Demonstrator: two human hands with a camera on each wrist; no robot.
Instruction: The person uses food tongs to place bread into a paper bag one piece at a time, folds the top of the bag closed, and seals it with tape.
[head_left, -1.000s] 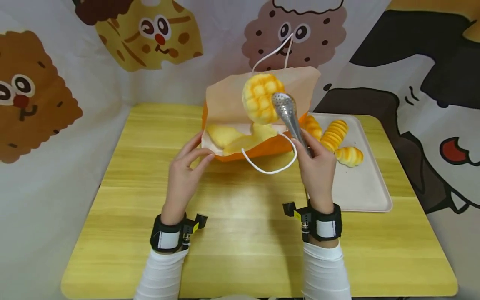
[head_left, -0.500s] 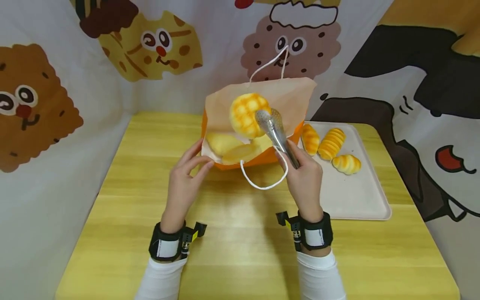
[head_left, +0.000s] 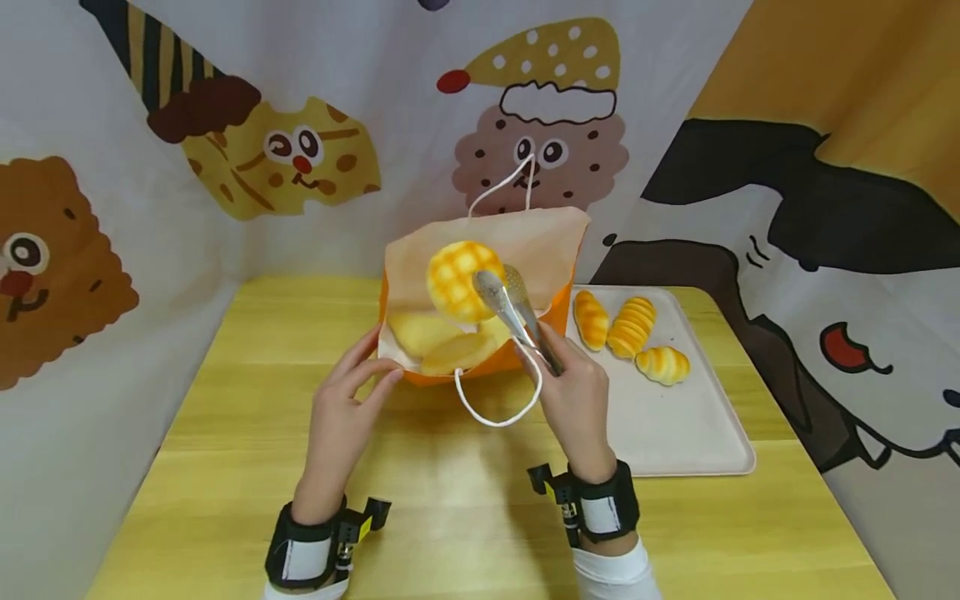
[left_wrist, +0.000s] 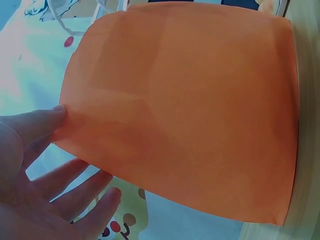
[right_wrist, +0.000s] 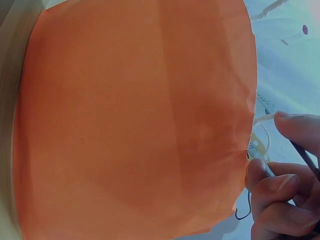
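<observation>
An orange paper bag (head_left: pixel 551 225) with white rope handles stands with its mouth tilted toward me in the head view. My left hand (head_left: pixel 348 417) pinches the left corner of its rim; in the left wrist view the thumb lies against the orange side (left_wrist: pixel 175 110). Metal tongs (head_left: pixel 497 296) are gripped in my right hand (head_left: pixel 577 400), close by the bag's right edge. The tongs' tips hold a round, grid-topped bun (head_left: pixel 457 279) over the bag's mouth. Yellow bread pieces (head_left: pixel 453 354) lie inside. In the right wrist view the bag's side (right_wrist: pixel 125 125) hides the bun.
A pale tray (head_left: pixel 675 433) stands on the right of the wooden table (head_left: pixel 442 533). On it lie a long roll (head_left: pixel 591 321), a ridged roll (head_left: pixel 632 327) and a small croissant-shaped roll (head_left: pixel 663 365). A cartoon-printed cloth (head_left: pixel 405 50) hangs behind. The front handle (head_left: pixel 495 423) loops beside my right hand.
My right hand has moved left with the tongs, bringing the bun left and lower over the bag's mouth. The left hand keeps its hold on the rim. The head view has tilted up.
</observation>
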